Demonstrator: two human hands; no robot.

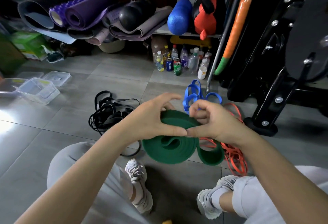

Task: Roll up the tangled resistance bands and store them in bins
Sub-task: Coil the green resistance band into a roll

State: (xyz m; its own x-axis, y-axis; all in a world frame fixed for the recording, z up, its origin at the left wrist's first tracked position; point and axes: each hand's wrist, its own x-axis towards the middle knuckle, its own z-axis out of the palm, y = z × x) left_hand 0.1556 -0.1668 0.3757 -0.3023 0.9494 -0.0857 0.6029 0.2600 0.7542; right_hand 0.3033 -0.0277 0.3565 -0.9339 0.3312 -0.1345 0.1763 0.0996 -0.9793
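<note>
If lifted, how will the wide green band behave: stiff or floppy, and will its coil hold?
Probably floppy: the green band sags in loose folds below the left hand and right hand. Its coil likely unwinds if released, since the loops gape.

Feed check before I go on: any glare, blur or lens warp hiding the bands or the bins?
Head view: glare whitens the floor tiles at the left edge, beside the clear bins; the green band looks slightly soft but readable; wide-angle bowing bends the black rack at right; the rolled mats behind are dim.
</note>
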